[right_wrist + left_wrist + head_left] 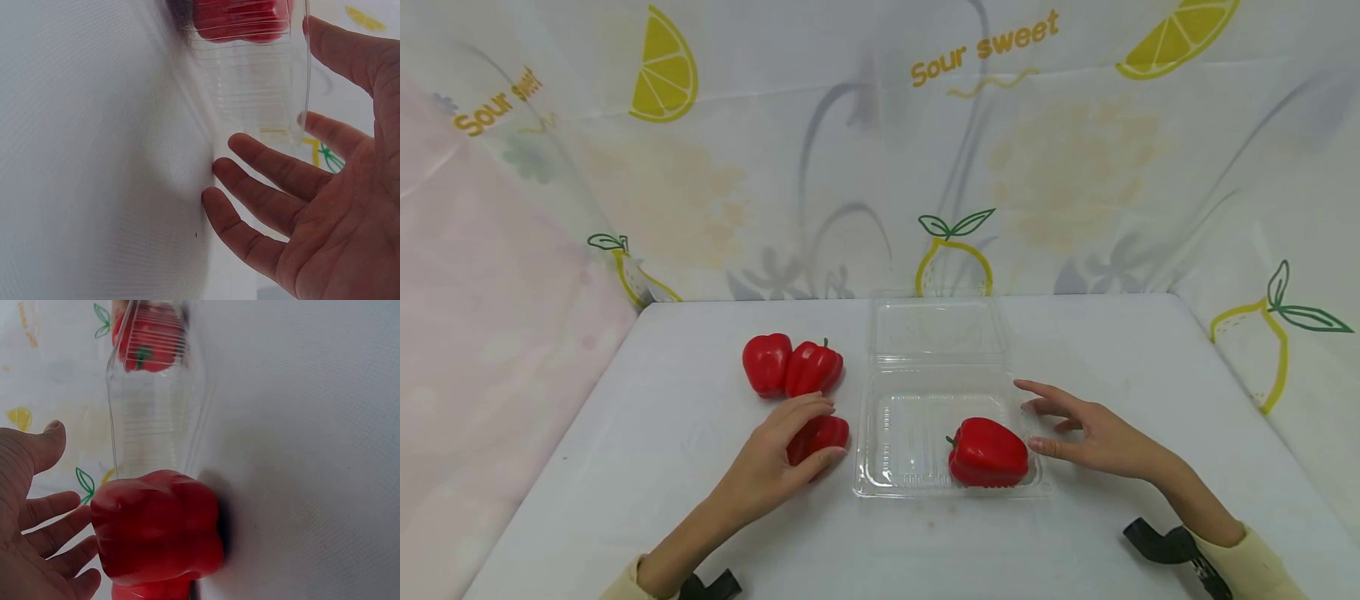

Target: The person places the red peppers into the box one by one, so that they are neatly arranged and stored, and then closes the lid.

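Note:
In the head view my left hand reaches over a red bell pepper, which it partly hides. The left wrist view shows that pepper beside the spread fingers, with the thumb apart from it; whether the fingertips touch it I cannot tell. A clear plastic container lies with its lid folded back. Inside, toward the front right, another red bell pepper rests on its side. My right hand is at the container's right edge, fingers extended and holding nothing; in the right wrist view its thumb and index finger are at the rim.
Two more red bell peppers, one at the left and one with a green stem, lie side by side behind my left hand. The container's lid lies toward the back. A lemon-printed cloth hangs behind the white table.

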Demonstrator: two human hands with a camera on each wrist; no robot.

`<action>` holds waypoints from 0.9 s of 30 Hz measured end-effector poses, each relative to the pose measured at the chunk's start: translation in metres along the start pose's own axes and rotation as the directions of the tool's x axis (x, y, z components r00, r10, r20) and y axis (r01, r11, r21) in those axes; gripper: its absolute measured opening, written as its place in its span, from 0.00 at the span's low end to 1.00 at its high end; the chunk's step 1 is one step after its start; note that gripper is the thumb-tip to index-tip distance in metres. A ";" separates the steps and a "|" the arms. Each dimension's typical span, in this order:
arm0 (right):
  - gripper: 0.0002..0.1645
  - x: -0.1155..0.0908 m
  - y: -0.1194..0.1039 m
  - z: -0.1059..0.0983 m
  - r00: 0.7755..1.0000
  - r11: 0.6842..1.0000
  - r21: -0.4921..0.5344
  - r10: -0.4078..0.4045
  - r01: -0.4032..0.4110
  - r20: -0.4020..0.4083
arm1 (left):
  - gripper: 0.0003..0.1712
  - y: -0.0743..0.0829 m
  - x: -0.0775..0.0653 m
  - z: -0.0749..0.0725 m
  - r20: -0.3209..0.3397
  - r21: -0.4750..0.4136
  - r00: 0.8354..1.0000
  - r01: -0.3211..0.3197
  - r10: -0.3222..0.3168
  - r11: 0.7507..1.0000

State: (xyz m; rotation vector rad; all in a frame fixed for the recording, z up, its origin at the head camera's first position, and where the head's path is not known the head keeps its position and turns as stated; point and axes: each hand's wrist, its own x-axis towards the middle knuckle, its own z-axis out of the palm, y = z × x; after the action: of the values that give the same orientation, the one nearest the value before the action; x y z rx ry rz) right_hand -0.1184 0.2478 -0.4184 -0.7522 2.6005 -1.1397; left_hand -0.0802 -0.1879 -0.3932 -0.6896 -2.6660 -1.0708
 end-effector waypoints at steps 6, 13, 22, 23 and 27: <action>0.45 0.000 0.000 0.000 1.000 1.000 0.005 0.004 -0.004 0.000 | 0.36 -0.005 -0.003 0.000 0.010 0.007 1.000 0.012 -0.012 1.000; 0.45 0.000 -0.001 0.000 1.000 1.000 0.006 0.013 -0.013 0.001 | 0.37 -0.009 -0.006 -0.001 0.024 0.016 0.999 0.022 -0.022 1.000; 0.45 -0.001 -0.002 0.000 1.000 1.000 0.008 0.017 -0.017 0.003 | 0.38 -0.008 -0.009 -0.003 0.031 0.067 0.999 0.017 -0.019 0.998; 0.45 0.000 -0.002 0.000 1.000 1.000 0.007 0.017 -0.017 0.003 | 0.38 -0.008 -0.010 -0.003 0.031 0.076 0.999 0.015 -0.018 0.997; 0.46 0.000 -0.001 0.000 1.000 1.000 0.005 0.016 -0.016 0.005 | 0.38 -0.010 -0.013 -0.004 0.027 0.118 1.000 0.001 -0.004 0.993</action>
State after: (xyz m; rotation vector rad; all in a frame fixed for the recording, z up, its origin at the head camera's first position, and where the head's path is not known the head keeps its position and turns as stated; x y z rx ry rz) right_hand -0.1179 0.2471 -0.4175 -0.7313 2.5936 -1.1389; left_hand -0.0737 -0.2014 -0.4001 -0.6823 -2.7278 -0.9012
